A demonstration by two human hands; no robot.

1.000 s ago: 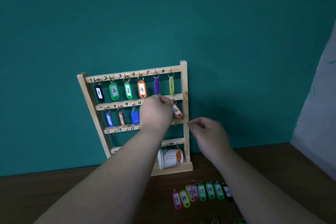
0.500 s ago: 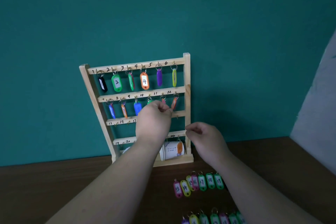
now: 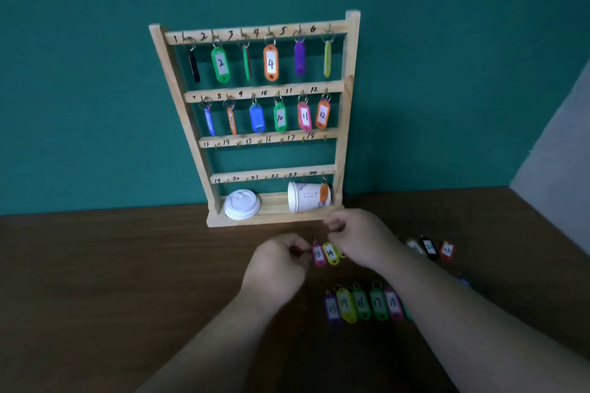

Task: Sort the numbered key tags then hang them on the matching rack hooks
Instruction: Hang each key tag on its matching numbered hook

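The wooden key rack (image 3: 349, 73) leans against the teal wall. Tags 1 to 12 hang on its top two rows, among them orange tag 4 (image 3: 270, 62) and pink tag 11 (image 3: 304, 116). The hooks marked 13 to 23 are bare. On the table in front of it, my left hand (image 3: 277, 266) pinches the left edge of pink tag 13 (image 3: 318, 254). Yellow tag 14 (image 3: 330, 253) lies beside that tag. My right hand (image 3: 359, 239) hovers just above them, fingers curled with nothing seen in them. It hides the tags behind it.
A nearer row of tags (image 3: 362, 303) lies on the brown table (image 3: 111, 281), and black tag 22 (image 3: 429, 247) and a red tag (image 3: 447, 249) lie to the right. A white lid (image 3: 241, 204) and a tipped paper cup (image 3: 305, 197) rest on the rack's base.
Both hands dropped from the rack's second row to the table. Tags 10 and 11 now show hanging there. The view tilted down, revealing more tags on the table.
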